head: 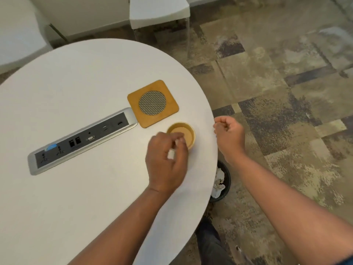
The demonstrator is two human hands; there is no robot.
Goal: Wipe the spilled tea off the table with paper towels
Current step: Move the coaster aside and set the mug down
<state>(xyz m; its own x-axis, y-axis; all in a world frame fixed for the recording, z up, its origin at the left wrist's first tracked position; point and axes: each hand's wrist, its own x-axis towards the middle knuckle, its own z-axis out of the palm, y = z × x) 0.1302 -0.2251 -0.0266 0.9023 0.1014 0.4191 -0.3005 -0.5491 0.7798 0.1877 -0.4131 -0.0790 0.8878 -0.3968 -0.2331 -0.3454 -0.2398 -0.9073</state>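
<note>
Left hand (165,159) pinches a small white wad, maybe towel (171,154), near the cup (183,133); right hand (230,136) curls, holding nothing.

Both forearms are bare from wrist to frame edge, and dark blue trousers (209,240) show at the lower centre.

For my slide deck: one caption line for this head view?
Left hand pinches a white wad beside a cup of tea on the round table.
</note>
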